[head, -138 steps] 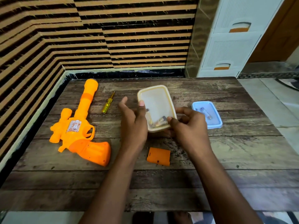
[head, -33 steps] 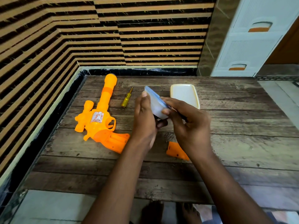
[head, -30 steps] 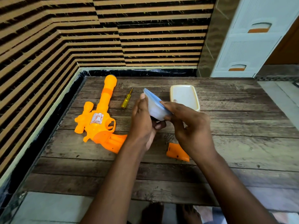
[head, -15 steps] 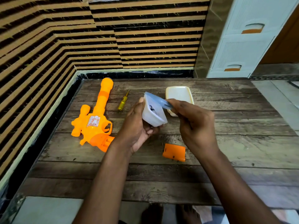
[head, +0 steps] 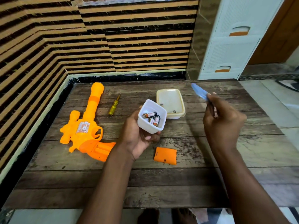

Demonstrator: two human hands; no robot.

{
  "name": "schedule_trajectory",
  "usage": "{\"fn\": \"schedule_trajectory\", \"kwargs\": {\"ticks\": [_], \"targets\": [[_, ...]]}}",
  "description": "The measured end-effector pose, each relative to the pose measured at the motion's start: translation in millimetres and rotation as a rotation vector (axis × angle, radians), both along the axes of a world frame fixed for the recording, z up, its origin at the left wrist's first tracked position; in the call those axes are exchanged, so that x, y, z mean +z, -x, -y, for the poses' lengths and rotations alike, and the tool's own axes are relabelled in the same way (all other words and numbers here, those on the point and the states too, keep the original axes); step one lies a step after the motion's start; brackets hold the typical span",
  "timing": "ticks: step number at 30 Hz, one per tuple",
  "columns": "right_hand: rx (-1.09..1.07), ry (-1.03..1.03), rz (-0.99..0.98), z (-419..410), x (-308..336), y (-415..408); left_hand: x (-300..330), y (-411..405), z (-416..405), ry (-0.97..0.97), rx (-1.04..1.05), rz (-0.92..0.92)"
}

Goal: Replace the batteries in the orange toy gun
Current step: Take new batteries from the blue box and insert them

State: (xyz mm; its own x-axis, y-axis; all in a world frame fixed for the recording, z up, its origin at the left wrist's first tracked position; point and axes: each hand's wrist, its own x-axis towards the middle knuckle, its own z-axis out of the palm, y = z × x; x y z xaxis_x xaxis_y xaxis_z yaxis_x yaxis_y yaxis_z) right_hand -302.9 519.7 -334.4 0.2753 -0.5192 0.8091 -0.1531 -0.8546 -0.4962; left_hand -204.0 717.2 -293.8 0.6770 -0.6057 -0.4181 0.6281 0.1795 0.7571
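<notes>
My left hand (head: 137, 136) grips a small white box (head: 152, 116) above the table, and three batteries (head: 152, 118) lie inside it. Off to the right, my right hand (head: 221, 122) pinches the box's blue lid (head: 199, 91), raised and blurred. The orange toy gun (head: 85, 126) lies on its side at the table's left, its grip open toward me. Its orange battery cover (head: 165, 155) rests on the table below the white box. A yellow-handled screwdriver (head: 114, 105) lies beside the gun's barrel.
A cream-lidded container (head: 170, 102) with old batteries inside stands just behind the white box. The wooden table (head: 178, 183) is walled by striped tiles at the left and back. A white drawer cabinet (head: 229, 38) stands at the back right.
The blue lid has come off the white box; my right hand has carried it up and to the right. The batteries inside now show. My left hand still holds the box.
</notes>
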Motion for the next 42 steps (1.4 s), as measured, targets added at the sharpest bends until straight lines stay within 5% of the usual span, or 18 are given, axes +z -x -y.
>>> {"fn": "schedule_trajectory", "kwargs": {"ticks": [6, 11, 14, 18, 20, 26, 29, 33, 39, 42], "targets": [[0.083, -0.153, -0.321, 12.5, -8.5, 4.0, -2.2, 3.3, 7.9, 0.007, -0.032, -0.028], [0.169, -0.081, -0.606, 14.5, -18.6, -10.8, -3.2, 4.8, 11.3, 0.015, -0.064, -0.034], [0.180, -0.149, -0.618, 7.0, -10.5, -11.7, -5.8, 4.9, 14.5, 0.023, -0.038, -0.021], [0.128, -0.324, -0.309, -14.8, 15.2, -7.4, -5.3, 8.3, 21.6, 0.004, 0.054, 0.054], [0.196, -0.631, -0.103, -30.6, 20.4, -8.5, -1.1, 13.3, 29.3, -0.027, 0.099, 0.160], [0.643, -1.694, 0.461, -59.0, 36.5, -7.7, -2.1, 41.3, 64.0, -0.503, 0.196, 1.140], [0.753, -1.936, 0.647, -49.3, 37.8, -2.2, 3.2, 62.1, 74.8, -0.558, 0.206, 1.324], [0.576, -2.013, 0.743, -38.7, 31.0, 0.9, -1.3, 60.4, 81.7, -0.467, 0.233, 1.090], [0.554, -1.952, 0.966, -11.0, 32.5, 10.2, 4.8, 64.5, 76.7, -0.162, 0.081, 0.183], [0.510, -1.947, 0.900, 1.3, 26.4, 16.6, 0.9, 72.1, 77.9, -0.189, -0.061, 0.062]]}}
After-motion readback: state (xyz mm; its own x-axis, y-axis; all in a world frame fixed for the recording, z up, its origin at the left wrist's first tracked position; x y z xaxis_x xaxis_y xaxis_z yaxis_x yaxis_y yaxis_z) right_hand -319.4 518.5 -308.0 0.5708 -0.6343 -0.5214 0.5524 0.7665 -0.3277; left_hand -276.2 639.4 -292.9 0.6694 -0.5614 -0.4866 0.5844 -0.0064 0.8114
